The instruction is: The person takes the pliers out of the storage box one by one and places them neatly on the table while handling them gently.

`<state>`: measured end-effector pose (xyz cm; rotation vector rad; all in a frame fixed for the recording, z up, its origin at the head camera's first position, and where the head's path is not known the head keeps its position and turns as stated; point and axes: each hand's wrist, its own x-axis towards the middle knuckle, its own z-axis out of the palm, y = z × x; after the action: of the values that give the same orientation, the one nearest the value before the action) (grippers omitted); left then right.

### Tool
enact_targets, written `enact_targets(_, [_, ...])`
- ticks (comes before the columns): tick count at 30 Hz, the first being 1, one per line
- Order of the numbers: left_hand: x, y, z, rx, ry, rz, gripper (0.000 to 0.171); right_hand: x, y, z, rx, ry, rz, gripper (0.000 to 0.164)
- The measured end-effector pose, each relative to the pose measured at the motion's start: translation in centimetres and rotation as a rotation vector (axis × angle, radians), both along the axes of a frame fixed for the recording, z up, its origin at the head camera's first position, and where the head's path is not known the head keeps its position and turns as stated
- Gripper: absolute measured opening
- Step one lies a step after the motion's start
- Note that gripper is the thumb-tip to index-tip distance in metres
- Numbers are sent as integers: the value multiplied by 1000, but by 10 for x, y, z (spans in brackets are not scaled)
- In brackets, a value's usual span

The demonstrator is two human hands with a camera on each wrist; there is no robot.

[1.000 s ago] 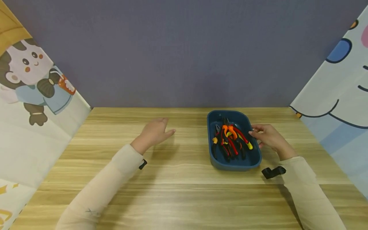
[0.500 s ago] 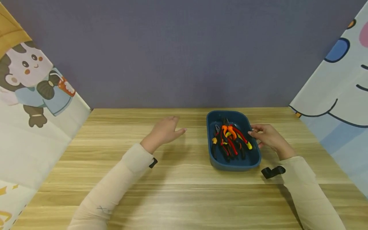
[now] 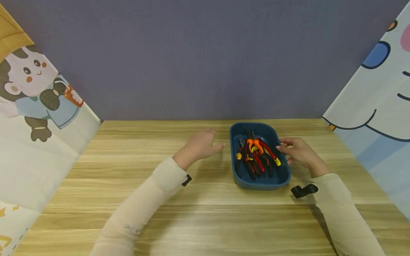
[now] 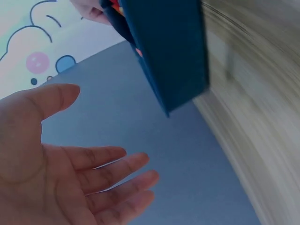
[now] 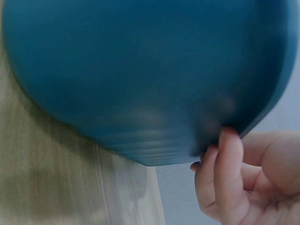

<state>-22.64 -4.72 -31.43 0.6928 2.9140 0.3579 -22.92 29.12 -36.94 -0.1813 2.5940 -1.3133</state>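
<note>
A dark blue plastic bin [image 3: 262,187] sits right of centre on the table. Several pliers [image 3: 256,153] with red, orange, yellow and black handles lie heaped inside it. At the bin's right rim, my right hand [image 3: 299,156] pinches the edge, thumb over the rim and fingers against the outer wall; the right wrist view shows those fingers [image 5: 228,164] on the wall. My left hand [image 3: 200,144] is above the table just left of the bin, apart from it and holding nothing. In the left wrist view, its thumb and fingers [image 4: 108,176] are spread beside the bin's side wall [image 4: 173,51].
Wood-grain tabletop [image 3: 205,220] surrounds the bin. A grey panel [image 3: 205,60] rises at the back edge, and printed cartoon panels [image 3: 38,96] flank the table on both sides. A black strap piece [image 3: 304,191] sticks out from the right cuff.
My left hand has moved steadily rightward across the table toward the bin. The right hand and the bin stay in place.
</note>
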Motion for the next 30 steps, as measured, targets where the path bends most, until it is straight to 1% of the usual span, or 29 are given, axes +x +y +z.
enact_targets(5, [0,14,5,39,-24,-26,72,1,-1,1,-1,4,2,56])
enact_targets(9, [2,25,12,34,-25,-53,67,0,-1,1,6,0,3,56])
enact_targets(12, [3,36,15,22,-16,-79,66,0,0,1,14,-2,-2,56])
enact_targets(14, [3,43,15,9,-19,-90,66,1,0,1,18,-3,-3,57])
enact_targets(15, [4,46,14,6,-27,-94,70,1,-1,1,20,-2,-3,57])
enact_targets(21, [6,65,9,-17,-85,-81,74,1,1,0,17,-13,-10,58])
enact_targets(24, [7,73,7,-34,-88,-75,75,1,1,1,11,-23,-16,58])
enact_targets(27, [8,79,6,-43,-78,-78,70,1,0,2,15,-21,-15,57])
enact_targets(30, [8,86,4,-38,-59,-98,57,0,0,2,17,-13,-12,58])
